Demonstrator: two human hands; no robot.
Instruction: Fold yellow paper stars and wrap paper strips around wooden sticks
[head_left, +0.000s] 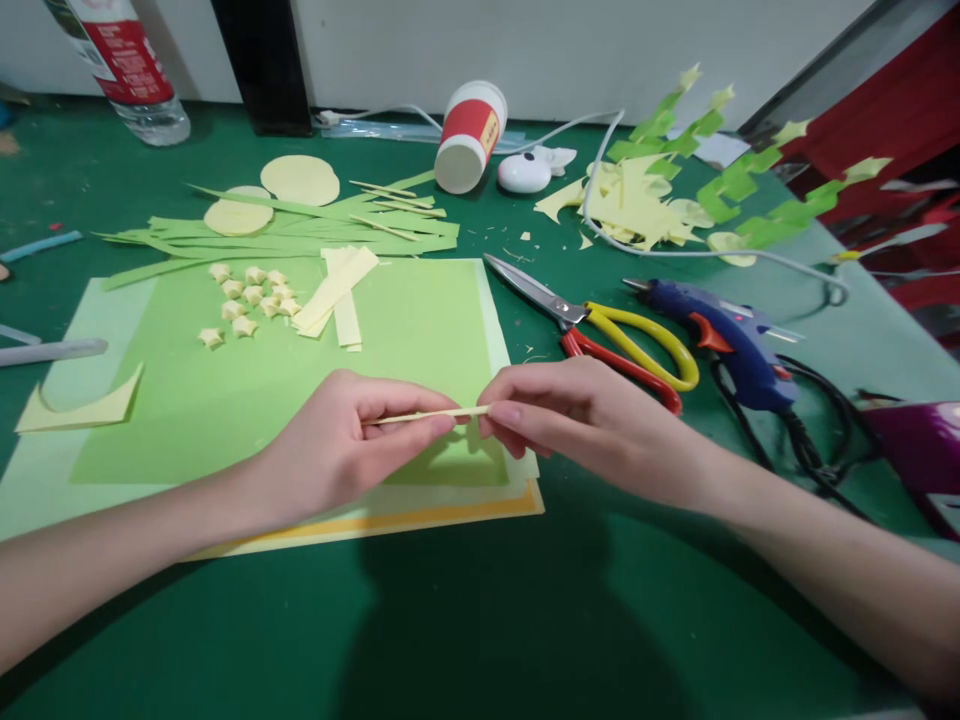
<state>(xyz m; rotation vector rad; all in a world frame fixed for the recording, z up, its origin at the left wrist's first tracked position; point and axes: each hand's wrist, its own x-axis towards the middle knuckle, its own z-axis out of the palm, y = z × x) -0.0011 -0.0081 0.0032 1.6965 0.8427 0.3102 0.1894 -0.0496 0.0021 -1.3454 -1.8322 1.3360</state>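
Observation:
A thin pale-yellow paper stick (pixel 420 415) stretches between my two hands, above green and pale paper sheets. My left hand (pixel 352 430) pinches it along its length between thumb and fingers. The right end sits between the thumb and fingers of my right hand (pixel 570 405), which is also closed. Beyond my left hand, several small folded paper stars (pixel 255 296) lie on the green sheet (pixel 187 400). Crossed pale-yellow paper strips (pixel 337 295) rest just right of the stars.
Scissors (pixel 577 320) and a blue glue gun (pixel 720 325) lie to the right. Green paper strips (pixel 300 230), a paper cup on its side (pixel 469 135), a white cable (pixel 675 252) and paper scraps (pixel 637 200) are at the back. A bottle (pixel 131 70) stands back left.

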